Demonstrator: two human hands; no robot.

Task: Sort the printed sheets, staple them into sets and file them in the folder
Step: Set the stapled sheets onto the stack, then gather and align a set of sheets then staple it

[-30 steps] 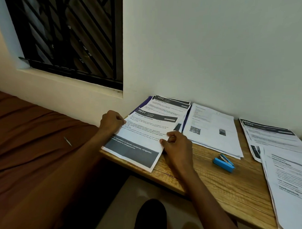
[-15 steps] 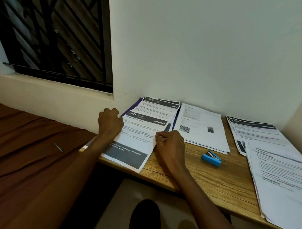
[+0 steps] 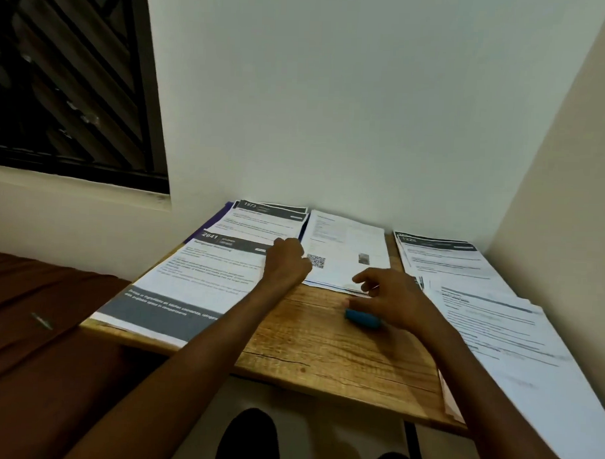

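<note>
The right hand [image 3: 400,299] hovers with spread, empty fingers [image 3: 364,278] over the blue stapler [image 3: 361,318], which lies lengthwise just beneath them on the surface [image 3: 324,350], while the farther left hand [image 3: 286,261] rests curled on the "2641" sheets [image 3: 196,277].

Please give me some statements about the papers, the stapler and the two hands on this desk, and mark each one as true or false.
1. The stapler is blue. True.
2. The right hand is above the stapler, fingers spread. True.
3. The left hand lies flat in the middle of the 2641 sheet. False: it is curled at that sheet's right edge, beside the QR sheet.
4. The 1573 sheet lies nearer to the person than the 2641 sheet. False: it lies farther, by the wall.
5. The desk is wooden. True.
</note>
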